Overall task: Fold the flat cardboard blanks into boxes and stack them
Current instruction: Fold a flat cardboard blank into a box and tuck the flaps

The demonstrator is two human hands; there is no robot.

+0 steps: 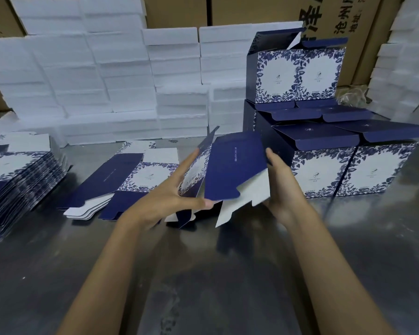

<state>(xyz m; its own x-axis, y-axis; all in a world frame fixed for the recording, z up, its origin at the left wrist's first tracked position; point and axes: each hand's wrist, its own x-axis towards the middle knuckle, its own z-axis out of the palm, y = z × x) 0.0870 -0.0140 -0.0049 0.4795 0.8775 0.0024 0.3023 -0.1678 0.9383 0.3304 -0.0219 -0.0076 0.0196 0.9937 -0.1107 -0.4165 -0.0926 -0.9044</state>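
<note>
A dark-blue and white floral cardboard blank (232,172) is held half-opened above the metal table (203,274), its white flaps hanging down. My left hand (169,199) presses its left side with straight fingers and the thumb under the lower edge. My right hand (281,187) holds its right side from behind, with the fingers mostly hidden. A few flat blanks (131,182) lie just left of the hands. A tall pile of flat blanks (17,184) sits at the far left. Folded boxes (348,170) stand stacked at the right, several in two layers.
White foam blocks (107,81) are stacked along the back of the table. Brown cartons (348,18) stand behind them. More foam (402,68) rises at the far right.
</note>
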